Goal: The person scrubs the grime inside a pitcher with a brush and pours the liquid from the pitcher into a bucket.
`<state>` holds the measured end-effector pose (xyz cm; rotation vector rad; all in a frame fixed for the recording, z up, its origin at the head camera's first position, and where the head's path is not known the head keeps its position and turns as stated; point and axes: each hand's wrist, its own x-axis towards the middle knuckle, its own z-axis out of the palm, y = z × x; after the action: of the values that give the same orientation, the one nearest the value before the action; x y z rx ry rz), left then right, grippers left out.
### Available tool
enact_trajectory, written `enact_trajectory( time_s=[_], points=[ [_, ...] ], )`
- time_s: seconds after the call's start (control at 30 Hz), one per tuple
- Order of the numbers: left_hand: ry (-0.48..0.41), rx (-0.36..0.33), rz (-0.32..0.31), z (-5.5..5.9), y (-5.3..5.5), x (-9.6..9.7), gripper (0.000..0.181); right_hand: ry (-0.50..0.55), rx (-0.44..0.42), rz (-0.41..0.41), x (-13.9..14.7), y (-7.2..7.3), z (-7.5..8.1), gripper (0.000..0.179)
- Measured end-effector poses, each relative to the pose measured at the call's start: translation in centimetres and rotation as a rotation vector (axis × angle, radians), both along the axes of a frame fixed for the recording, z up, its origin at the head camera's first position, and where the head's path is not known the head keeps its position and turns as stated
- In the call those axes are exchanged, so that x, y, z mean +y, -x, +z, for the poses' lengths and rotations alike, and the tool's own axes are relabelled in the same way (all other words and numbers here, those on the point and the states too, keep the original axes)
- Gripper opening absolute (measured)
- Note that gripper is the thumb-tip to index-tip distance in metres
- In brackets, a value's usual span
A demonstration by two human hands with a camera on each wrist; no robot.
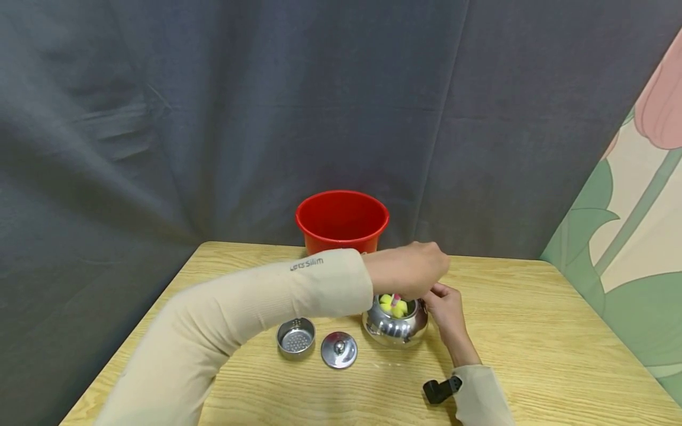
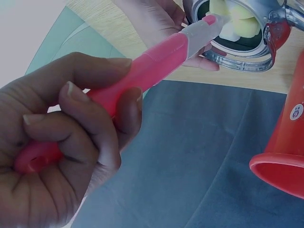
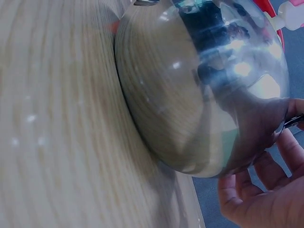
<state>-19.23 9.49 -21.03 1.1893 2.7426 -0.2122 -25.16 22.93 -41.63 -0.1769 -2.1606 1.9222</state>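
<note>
My left hand (image 1: 410,269) grips the pink handle of a sponge cleaning brush (image 2: 161,59), fingers curled round it. The brush's yellow sponge head (image 1: 394,306) sits in the mouth of a shiny round metal teapot (image 1: 395,332), which stands on the table. At the pot's far right side is my right hand (image 1: 449,310), with thumb and finger pinching its metal handle (image 3: 294,122) near the rim. Other fingers of that hand lie against or close to the pot's wall. The inside of the pot below the sponge is hidden.
A perforated metal strainer (image 1: 296,339) and a small round lid with a knob (image 1: 339,349) lie left of the teapot on the wooden table (image 1: 543,331). Behind them, at the table's back, stands a red bucket (image 1: 341,241). A dark curtain (image 1: 319,106) hangs beyond.
</note>
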Motion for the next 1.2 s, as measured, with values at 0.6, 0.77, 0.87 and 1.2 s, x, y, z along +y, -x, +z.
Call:
enact_trajectory(
  time_s=[0.6, 0.77, 0.87, 1.2],
  points=[
    [-0.096, 0.039, -0.003, -0.8, 0.3, 0.0, 0.011, -0.015, 0.029, -0.026, -0.3, 0.2, -0.2, 0.017],
    [-0.093, 0.051, 0.005, -0.9, 0.4, 0.1, 0.010, -0.018, 0.027, -0.028, -0.3, 0.2, -0.1, 0.017],
    [-0.105, 0.069, -0.003, -1.0, 0.4, 0.0, 0.011, -0.009, 0.022, -0.027, -0.3, 0.2, -0.1, 0.017],
    [-0.137, 0.077, -0.030, -1.0, 0.6, -0.5, 0.012, -0.006, 0.013, -0.014, -0.3, 0.3, -0.2, 0.010]
  ],
)
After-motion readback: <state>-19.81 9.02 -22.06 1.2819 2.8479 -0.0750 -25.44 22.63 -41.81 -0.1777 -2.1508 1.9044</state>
